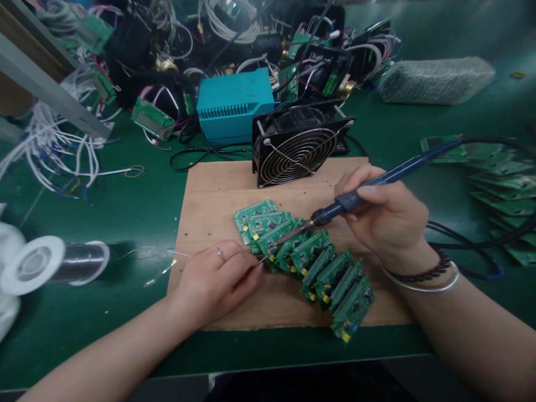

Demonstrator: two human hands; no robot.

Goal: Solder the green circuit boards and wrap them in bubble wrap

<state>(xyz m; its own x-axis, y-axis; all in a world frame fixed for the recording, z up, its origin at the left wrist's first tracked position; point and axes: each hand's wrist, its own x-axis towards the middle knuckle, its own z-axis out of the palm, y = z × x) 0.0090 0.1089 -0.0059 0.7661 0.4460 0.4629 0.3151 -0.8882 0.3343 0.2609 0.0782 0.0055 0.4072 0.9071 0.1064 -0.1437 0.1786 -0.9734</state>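
Observation:
My right hand (387, 218) is closed round a blue soldering iron (360, 195), whose tip rests on a row of several overlapping green circuit boards (310, 262) laid on a brown wooden board (218, 206). Left of the boards, my left hand (218, 279) pinches a thin solder wire (165, 268) and feeds its end towards the iron's tip. The wire runs left to a solder spool (54, 262) lying on the green mat.
A black fan (299, 145) stands at the wooden board's far edge, a teal soldering station (232, 103) behind it. Tangled cables and boards (167, 67) fill the back. More green boards (502, 184) lie at the right, a wrapped bundle (435, 81) beyond.

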